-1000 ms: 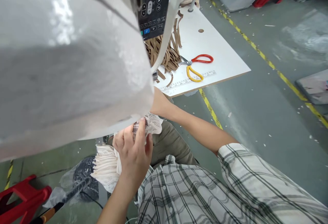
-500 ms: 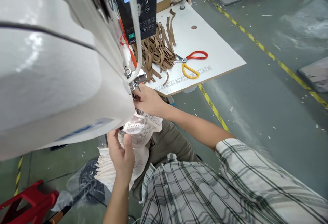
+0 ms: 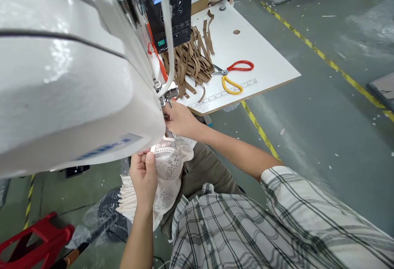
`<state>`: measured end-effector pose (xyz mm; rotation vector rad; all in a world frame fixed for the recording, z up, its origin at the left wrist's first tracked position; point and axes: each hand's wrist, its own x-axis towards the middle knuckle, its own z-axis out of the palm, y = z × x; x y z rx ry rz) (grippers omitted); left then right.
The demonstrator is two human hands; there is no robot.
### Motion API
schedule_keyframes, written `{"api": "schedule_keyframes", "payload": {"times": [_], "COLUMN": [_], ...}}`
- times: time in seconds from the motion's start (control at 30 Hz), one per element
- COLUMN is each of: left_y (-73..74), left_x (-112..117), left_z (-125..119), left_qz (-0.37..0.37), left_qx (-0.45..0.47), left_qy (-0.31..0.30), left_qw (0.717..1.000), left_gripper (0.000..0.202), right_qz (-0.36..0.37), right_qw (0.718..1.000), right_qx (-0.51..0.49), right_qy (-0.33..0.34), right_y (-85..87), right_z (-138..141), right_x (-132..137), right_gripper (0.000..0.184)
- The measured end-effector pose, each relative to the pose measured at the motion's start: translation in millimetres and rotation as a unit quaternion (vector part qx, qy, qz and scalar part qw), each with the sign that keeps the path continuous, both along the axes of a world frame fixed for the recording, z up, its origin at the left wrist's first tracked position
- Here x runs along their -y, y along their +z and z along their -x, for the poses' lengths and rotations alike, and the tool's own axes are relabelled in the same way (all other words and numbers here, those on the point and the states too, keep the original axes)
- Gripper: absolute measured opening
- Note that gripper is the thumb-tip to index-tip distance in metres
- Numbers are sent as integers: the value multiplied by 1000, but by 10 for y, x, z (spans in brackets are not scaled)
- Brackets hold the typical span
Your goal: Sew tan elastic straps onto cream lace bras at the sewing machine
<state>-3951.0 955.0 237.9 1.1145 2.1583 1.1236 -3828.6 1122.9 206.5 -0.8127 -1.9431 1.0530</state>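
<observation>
Far left, well below the grip, a red plastic stool (image 3: 46,234) stands on the floor, and above the grip looms the big white sewing machine head (image 3: 86,92). Just below and left of the fingers, a fanned stack of cream fabric (image 3: 127,199) hangs in folds. And here's the left hand (image 3: 143,174), thumb against fingers, pinching the trimmed edge of a white lace bra (image 3: 168,166)! The bra drapes right of that pinch and over the trouser leg, its upper end running up to the machine. The right hand (image 3: 180,119), above and right of the pinch, has its fingertips tucked behind the machine head, so what it grips, I can't tell. How far along? The bra looks mid-handling to me, at the machine and not yet set aside; the needle is hidden, so what's sewn and what's left stay unclear. Up beyond the right hand sit the dark control panel (image 3: 181,18), a heap of brown strips (image 3: 195,63) and, farthest right, red-and-yellow-handled scissors (image 3: 225,72), unheld on the white tabletop (image 3: 264,57).
</observation>
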Motion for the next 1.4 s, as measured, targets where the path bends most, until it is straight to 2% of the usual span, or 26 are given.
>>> {"api": "schedule_keyframes", "payload": {"times": [0.27, 0.5, 0.6, 0.67, 0.77, 0.83, 0.9, 0.97, 1.03, 1.1, 1.13, 1.2, 1.3, 1.4], "left_y": [53, 63, 80, 109, 171, 199, 197, 163, 111, 61, 40, 11, -12, -31], "left_x": [-35, -26, -38, -44, -20, 26, 86, 143, 181, 201, 206, 215, 238, 271], "left_z": [25, 74, 87, 90, 81, 70, 58, 45, 32, 13, 1, -28, -72, -98], "left_qz": [-11, 4, 2, 3, 20, 34, 37, 3, -83, -176, -209, -240, -237, -225], "left_qx": [-39, -33, -29, -25, -34, -75, -158, -273, -382, -436, -442, -431, -403, -379], "left_qy": [11, 2, -7, -20, -53, -86, -125, -163, -180, -176, -170, -161, -153, -149], "left_qw": [999, 999, 1000, 999, 998, 993, 979, 948, 903, 865, 856, 855, 871, 885], "left_gripper": [28, 26, 24, 23, 21, 21, 25, 29, 33, 33, 32, 31, 30, 31], "right_qz": [-7, 12, 27, 49, 123, 199, 245, 199, 112, 47, 17, -73, -218, -277], "right_qw": [1000, 1000, 1000, 998, 986, 965, 942, 939, 945, 945, 943, 936, 925, 918], "right_qx": [13, 24, 0, -37, -113, -170, -226, -274, -283, -269, -264, -265, -254, -241], "right_qy": [-4, -3, -1, 2, 1, 7, 25, 62, 116, 178, 204, 220, 180, 152], "right_y": [34, 60, 73, 65, 15, -30, -59, -56, -20, 35, 63, 104, 113, 85], "right_z": [8, 19, 12, -21, -151, -300, -485, -673, -821, -903, -918, -911, -865, -840], "right_x": [17, 32, 43, 71, 193, 359, 595, 871, 1137, 1344, 1418, 1508, 1554, 1575], "right_gripper": [10, 7, 4, 3, 14, 18, 14, 9, 10, 14, 17, 18, 11, 9]}}
